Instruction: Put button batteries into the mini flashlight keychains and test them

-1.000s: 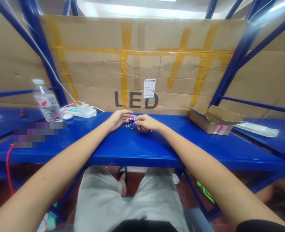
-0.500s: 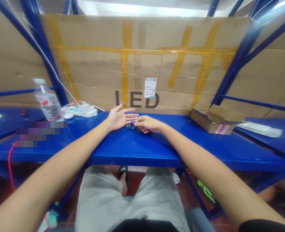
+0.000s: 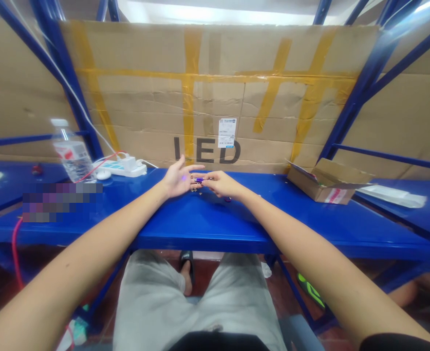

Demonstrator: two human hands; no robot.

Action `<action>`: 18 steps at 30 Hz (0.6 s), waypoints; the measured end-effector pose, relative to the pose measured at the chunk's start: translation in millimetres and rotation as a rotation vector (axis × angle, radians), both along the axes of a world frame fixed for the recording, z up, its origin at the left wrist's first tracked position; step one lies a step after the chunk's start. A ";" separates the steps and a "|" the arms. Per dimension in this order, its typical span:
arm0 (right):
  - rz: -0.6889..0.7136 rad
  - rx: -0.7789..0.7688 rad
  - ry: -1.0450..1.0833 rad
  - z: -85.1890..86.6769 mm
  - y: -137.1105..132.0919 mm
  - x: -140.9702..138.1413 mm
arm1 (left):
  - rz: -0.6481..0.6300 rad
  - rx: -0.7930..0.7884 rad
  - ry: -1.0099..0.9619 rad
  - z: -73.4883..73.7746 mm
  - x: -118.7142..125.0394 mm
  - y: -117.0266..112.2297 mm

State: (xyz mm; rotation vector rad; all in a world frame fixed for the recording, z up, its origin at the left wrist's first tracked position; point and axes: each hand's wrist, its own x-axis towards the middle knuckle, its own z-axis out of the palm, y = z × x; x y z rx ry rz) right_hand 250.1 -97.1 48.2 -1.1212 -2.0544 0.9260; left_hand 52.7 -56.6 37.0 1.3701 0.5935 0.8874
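My left hand (image 3: 178, 179) is open, with its palm turned up toward my right hand and its fingers stretched out. A small violet spot of light falls on the palm. Pinched in the fingers of my right hand (image 3: 220, 184) is a slim purple penlight (image 3: 199, 180), pointed at the left palm. Its near end lies close to the left fingers; I cannot tell whether they touch. Several tiny metallic pieces (image 3: 194, 189) lie on the blue table (image 3: 203, 219) just below the hands. Another small purple item (image 3: 228, 199) shows under my right wrist.
Behind the table stands a large taped cardboard sheet (image 3: 145, 112) marked LED. On the left are a water bottle (image 3: 72, 153), a white power strip (image 3: 125, 167) and cables. A small open cardboard box (image 3: 326, 183) sits to the right, beside a white packet (image 3: 393, 196).
The penlight has turned more level toward my left palm, and a violet spot now shows there. My right hand has shifted slightly and the small purple item under its wrist is now visible.
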 end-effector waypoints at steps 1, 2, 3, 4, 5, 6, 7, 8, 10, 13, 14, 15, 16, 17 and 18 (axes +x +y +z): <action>0.004 0.029 -0.023 -0.3 0.4 0.5 | -0.009 -0.014 -0.013 -0.4 -0.3 1.1; 0.011 0.062 -0.039 -0.8 0.9 0.8 | -0.018 -0.030 -0.031 -0.9 -0.6 2.4; 0.020 0.096 -0.050 -1.2 1.6 1.1 | -0.029 -0.052 -0.055 -1.5 -1.0 3.8; 0.029 0.127 -0.056 -1.6 2.2 1.3 | -0.040 -0.075 -0.082 -2.0 -1.4 5.3; 0.035 0.152 -0.059 -1.8 2.6 1.4 | -0.050 -0.098 -0.105 -2.5 -1.9 6.7; 0.040 0.171 -0.061 -1.8 2.7 1.5 | -0.059 -0.117 -0.124 -3.0 -2.4 7.9; 0.041 0.184 -0.060 -1.5 2.4 1.5 | -0.067 -0.131 -0.137 -3.2 -2.8 8.8; 0.045 0.192 -0.059 -1.0 1.8 1.6 | -0.073 -0.140 -0.145 -3.3 -3.1 9.2; 0.054 0.201 -0.064 0.3 -0.2 1.8 | -0.075 -0.152 -0.150 -2.9 -3.2 8.8; 0.067 0.209 -0.086 1.7 -3.0 2.0 | -0.044 -0.166 -0.148 -1.4 -2.0 5.4; 0.070 0.209 -0.089 1.8 -3.4 1.9 | -0.031 -0.170 -0.147 -0.8 -1.4 4.1; 0.070 0.210 -0.086 1.7 -3.4 1.8 | -0.022 -0.172 -0.145 -0.3 -0.9 3.0; 0.069 0.210 -0.078 1.5 -3.1 1.7 | -0.017 -0.174 -0.144 0.0 -0.4 2.1; 0.067 0.211 -0.068 1.3 -2.7 1.6 | -0.017 -0.174 -0.143 0.2 -0.2 1.7; 0.065 0.213 -0.056 1.0 -2.1 1.5 | -0.021 -0.174 -0.143 0.2 -0.1 1.6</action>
